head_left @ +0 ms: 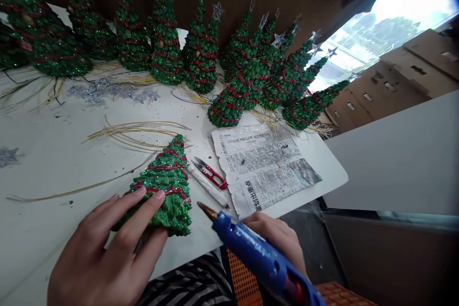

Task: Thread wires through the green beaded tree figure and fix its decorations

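A small glittery green Christmas tree (168, 177) with red garlands lies tilted near the table's front edge, its tip pointing away from me. My left hand (107, 248) grips its lower part, fingers over the front and the thumb out of sight. In my right hand (279, 239) is a blue glue gun (258, 258), its brass nozzle pointing left, a short gap from the tree's base. Just beyond the nozzle, red thread snips (211, 173) and a white glue stick (208, 185) lie side by side. Thin yellow wires (136, 131) are bundled behind the tree.
Several finished-looking trees (202, 57) stand in a row along the back, some topped with clear stars. A newspaper sheet (265, 167) covers the table's right part. Loose clear stars (111, 91) lie at the back left. Cardboard boxes (394, 76) are stacked at the right.
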Demonstrator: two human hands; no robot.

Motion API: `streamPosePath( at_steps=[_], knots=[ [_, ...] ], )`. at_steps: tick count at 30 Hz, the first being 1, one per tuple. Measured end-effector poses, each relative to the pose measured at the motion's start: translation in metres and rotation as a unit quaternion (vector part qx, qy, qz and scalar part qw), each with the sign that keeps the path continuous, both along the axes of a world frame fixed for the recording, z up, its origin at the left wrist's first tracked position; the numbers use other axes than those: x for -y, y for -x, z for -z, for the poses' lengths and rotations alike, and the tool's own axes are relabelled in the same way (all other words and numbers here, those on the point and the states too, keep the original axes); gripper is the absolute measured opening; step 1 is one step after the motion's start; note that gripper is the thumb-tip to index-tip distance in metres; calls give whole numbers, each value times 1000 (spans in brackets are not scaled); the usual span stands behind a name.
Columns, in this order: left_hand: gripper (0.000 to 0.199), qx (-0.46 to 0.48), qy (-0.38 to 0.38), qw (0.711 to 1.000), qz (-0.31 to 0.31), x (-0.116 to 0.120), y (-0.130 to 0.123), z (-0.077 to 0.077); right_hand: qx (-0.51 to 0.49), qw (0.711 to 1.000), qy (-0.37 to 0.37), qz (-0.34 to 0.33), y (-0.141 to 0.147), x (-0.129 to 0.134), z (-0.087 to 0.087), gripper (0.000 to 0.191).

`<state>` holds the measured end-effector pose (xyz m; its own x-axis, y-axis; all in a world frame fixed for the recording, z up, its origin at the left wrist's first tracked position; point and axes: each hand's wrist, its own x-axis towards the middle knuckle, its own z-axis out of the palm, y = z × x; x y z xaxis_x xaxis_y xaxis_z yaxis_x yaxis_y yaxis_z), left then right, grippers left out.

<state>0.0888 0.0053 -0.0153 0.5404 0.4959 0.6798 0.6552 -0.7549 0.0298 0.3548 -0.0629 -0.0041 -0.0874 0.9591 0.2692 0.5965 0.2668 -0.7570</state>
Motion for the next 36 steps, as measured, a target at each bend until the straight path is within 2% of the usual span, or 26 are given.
streamPosePath(
  at_steps=[2,5,11,27,36],
  knots=[
    [29,6,17,1000,-21,4,-3,-2,-2,999,-10,-36,5,-4,3,28],
    [26,18,26,999,-22,6,-6,-2,-1,999,-15,-52,9,-6,4,21],
    [22,48,41,998,-25,9,-6,1,16,999,0,-47,12,-7,4,15],
    [17,56,45,997,-21,8,-9,3,21,1000,2,-23,12,-8,14,27],
    [16,46,46,998,-24,8,-7,3,22,1000,-2,-20,13,-7,12,33]
  ],
)
